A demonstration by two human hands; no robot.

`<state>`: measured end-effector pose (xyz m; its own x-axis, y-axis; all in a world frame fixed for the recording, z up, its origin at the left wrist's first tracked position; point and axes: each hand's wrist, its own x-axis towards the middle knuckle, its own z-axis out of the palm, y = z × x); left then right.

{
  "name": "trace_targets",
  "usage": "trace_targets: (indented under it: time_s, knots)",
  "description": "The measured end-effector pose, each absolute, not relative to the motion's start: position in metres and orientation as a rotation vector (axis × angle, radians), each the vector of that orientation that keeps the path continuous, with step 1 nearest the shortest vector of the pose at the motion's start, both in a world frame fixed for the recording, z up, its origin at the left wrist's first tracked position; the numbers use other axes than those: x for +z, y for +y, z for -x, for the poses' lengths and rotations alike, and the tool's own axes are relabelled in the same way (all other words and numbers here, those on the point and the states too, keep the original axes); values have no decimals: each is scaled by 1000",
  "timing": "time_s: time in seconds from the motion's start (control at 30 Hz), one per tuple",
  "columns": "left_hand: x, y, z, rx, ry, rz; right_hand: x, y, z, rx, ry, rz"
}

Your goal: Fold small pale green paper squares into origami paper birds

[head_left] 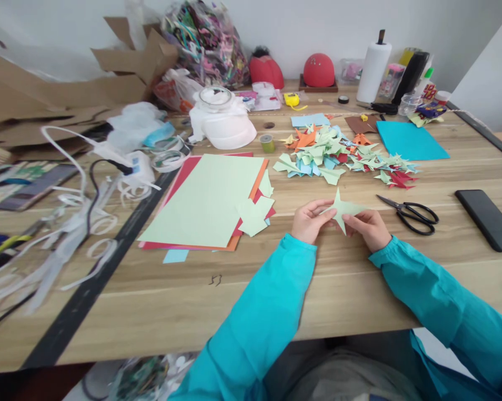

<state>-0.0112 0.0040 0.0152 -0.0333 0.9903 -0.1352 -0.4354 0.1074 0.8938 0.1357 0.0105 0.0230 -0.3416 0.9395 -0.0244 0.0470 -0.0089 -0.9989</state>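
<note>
Paper star (340, 210): pale green, four-pointed; held between both hands over the near part of the counter (351, 301). Contact with the surface cannot be confirmed.
Left hand (311, 221): fingers and thumb grasping the star's left point.
Right hand (370, 227): fingers and thumb grasping the star's right side; top and bottom points stand free.
Step in hand: judged to be hand-shaping or folding of the star.
Next move: judged to call for a light pinch, one hand steadying while the other works; thin points may crease or tear.
Phone (487, 220): right of the scissors, screen dark.
Scissors (402, 208): lying to the right of the right hand, ungrasped.
Paper sheets (205, 200): stacked left of the left hand, pale green on top.
Cut paper pile (330, 146): beyond the hands; green, blue, orange and red pieces.
Blue sheet (412, 140): flat, beside the pile's right end.
</note>
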Motion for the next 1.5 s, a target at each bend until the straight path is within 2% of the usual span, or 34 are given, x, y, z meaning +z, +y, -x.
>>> trace_targets:
  time_s: [0.2, 0.5, 0.77, 1.03, 1.5]
  knots:
    - [22, 0, 12, 1383, 1154, -976, 21, 16, -138, 1396, -1337, 1108]
    - [16, 5, 12, 1452, 1020, -730, 22, 12, -134, 1432, -1594, 1045]
    - [9, 4, 7, 1328, 975, -804, 20, 14, -135, 1395, -1462, 1081]
    - [5, 10, 10, 1420, 1022, -705, 19, 11, -133, 1466, -1560, 1101]
    - [10, 20, 14, 1528, 990, -576, 21, 10, -133, 1406, -1614, 1100]
